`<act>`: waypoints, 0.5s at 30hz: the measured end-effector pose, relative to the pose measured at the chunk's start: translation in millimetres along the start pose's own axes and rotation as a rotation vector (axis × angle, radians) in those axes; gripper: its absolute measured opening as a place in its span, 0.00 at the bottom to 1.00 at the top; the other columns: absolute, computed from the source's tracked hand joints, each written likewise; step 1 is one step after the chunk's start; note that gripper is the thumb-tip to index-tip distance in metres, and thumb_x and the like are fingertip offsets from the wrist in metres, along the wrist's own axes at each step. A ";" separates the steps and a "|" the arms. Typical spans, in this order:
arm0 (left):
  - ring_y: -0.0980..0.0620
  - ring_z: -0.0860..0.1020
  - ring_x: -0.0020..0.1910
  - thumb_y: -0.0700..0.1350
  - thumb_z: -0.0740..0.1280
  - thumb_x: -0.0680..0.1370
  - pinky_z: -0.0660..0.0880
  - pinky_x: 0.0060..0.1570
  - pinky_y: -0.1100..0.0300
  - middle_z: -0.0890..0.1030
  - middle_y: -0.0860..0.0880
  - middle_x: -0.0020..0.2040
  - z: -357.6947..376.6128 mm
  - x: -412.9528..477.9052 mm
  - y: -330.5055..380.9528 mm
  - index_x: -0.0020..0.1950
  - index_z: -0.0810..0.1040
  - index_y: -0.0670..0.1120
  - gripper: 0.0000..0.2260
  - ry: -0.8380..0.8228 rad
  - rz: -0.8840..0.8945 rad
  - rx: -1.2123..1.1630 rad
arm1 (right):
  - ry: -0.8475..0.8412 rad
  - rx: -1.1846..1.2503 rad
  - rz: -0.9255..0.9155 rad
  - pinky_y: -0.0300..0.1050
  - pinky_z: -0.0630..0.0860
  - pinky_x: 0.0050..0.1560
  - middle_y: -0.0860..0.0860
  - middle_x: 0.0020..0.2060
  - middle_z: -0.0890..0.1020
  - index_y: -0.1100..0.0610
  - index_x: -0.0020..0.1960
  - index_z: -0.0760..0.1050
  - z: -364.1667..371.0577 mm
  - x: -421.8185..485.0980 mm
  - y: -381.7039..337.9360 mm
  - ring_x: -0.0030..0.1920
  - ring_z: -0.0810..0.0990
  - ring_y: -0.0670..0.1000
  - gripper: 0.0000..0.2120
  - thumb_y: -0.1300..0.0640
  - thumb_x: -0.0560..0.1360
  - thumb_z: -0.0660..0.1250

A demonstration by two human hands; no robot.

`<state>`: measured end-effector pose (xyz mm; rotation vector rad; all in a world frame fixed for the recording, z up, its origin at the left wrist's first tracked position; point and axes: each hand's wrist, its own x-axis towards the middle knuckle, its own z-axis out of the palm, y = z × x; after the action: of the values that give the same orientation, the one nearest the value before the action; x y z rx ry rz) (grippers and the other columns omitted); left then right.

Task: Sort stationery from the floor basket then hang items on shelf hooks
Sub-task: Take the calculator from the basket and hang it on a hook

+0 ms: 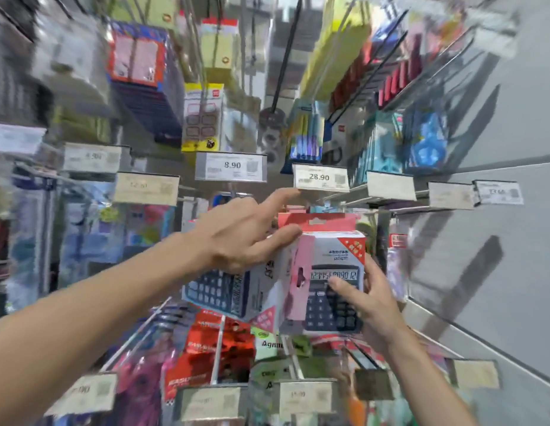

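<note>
The 8.90 tag [231, 166] sits left of the 28.90 tag [320, 178], near a grey wall [498, 241].

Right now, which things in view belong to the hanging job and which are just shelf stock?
Job: calculator box, gripped by right hand; left hand, thumb on its top; 28.90 price tag above.
Just there: second calculator box to its left; label sticker pack; 8.90 price tag; pen pack; red packs below.

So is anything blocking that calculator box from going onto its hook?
Probably the 28.90 price tag: it sits just above the red hang tab of the calculator box, and a finger of the left hand touches its lower edge. The hook is hidden.
</note>
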<state>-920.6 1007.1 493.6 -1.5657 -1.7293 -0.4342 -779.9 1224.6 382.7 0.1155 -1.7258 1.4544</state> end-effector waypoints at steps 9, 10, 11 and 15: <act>0.54 0.75 0.26 0.71 0.45 0.79 0.75 0.38 0.51 0.78 0.49 0.26 -11.6 6.1 -4.6 0.83 0.39 0.58 0.37 -0.002 -0.001 -0.022 | -0.047 -0.082 -0.034 0.62 0.76 0.67 0.55 0.64 0.81 0.52 0.73 0.70 5.6 16.3 -14.6 0.65 0.80 0.58 0.40 0.46 0.66 0.82; 0.53 0.76 0.26 0.71 0.45 0.79 0.76 0.38 0.50 0.78 0.48 0.26 -8.9 7.0 -6.8 0.83 0.38 0.59 0.36 -0.006 -0.007 -0.035 | -0.058 -0.085 -0.037 0.60 0.77 0.66 0.54 0.63 0.83 0.53 0.72 0.71 6.8 19.2 -14.7 0.63 0.82 0.57 0.37 0.49 0.67 0.81; 0.53 0.76 0.26 0.71 0.45 0.79 0.76 0.38 0.50 0.78 0.49 0.26 -6.2 7.9 -9.1 0.83 0.38 0.60 0.36 -0.009 -0.017 -0.046 | -0.055 -0.090 -0.046 0.59 0.77 0.65 0.54 0.61 0.84 0.53 0.70 0.73 9.1 21.1 -15.0 0.62 0.82 0.56 0.33 0.52 0.68 0.80; 0.56 0.76 0.27 0.69 0.46 0.80 0.72 0.38 0.57 0.78 0.49 0.27 4.7 9.5 -14.7 0.82 0.36 0.62 0.34 0.003 -0.043 -0.073 | -0.019 -0.079 -0.021 0.55 0.80 0.59 0.54 0.57 0.85 0.51 0.66 0.76 11.9 27.7 -9.1 0.58 0.84 0.56 0.28 0.50 0.68 0.79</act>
<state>-935.8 1014.0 500.7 -1.5798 -1.7655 -0.5263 -798.6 1223.6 408.0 0.1053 -1.7899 1.3725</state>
